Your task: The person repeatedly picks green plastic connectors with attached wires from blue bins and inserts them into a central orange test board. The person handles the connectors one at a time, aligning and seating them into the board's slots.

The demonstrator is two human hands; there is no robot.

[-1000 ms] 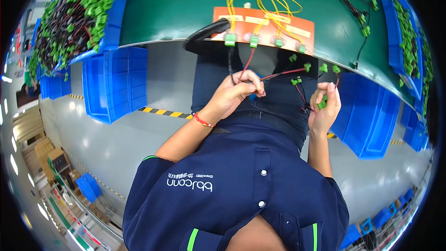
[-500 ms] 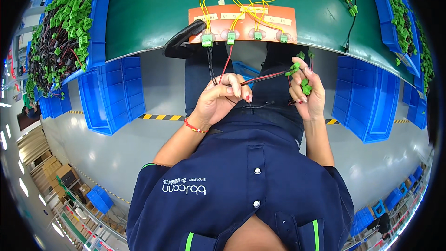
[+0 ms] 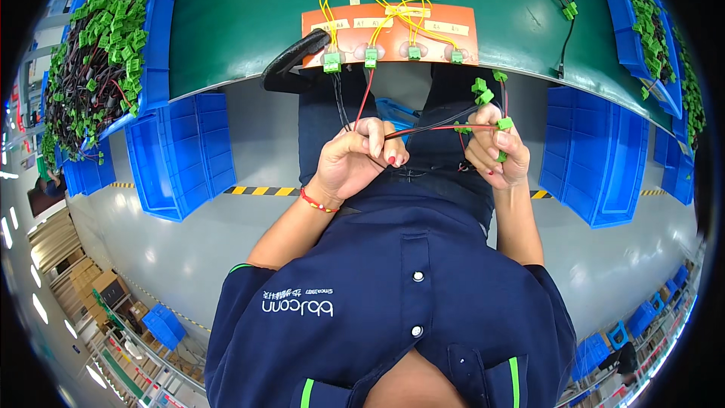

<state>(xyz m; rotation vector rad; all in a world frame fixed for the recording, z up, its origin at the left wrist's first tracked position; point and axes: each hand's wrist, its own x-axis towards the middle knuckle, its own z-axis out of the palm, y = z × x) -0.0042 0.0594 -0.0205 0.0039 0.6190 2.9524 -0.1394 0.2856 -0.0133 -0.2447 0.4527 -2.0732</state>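
The left hand (image 3: 355,162) is closed in a loose fist, fingers curled over a red and black wire pair (image 3: 434,128) pinched near the fingertips. The right hand (image 3: 497,153) is also closed, grasping the other end of the wires together with several small green plugs (image 3: 483,92) that stand up above its fingers. The wires run taut between the two hands, which sit just below the edge of the green table (image 3: 234,30), in front of the person's lap.

On the table edge lies an orange board (image 3: 393,30) with yellow wires looping above it and four green plugs along its near side; dark and red leads hang from the two on the left toward the left hand. Blue bins (image 3: 162,147) stand below the table on both sides.

How many plugs the right hand holds cannot be made out, since its fingers cover some. The palm of each hand is hidden.

Compared with half a second ago, both hands sit slightly lower and farther from the board, with the same grip on the wires.
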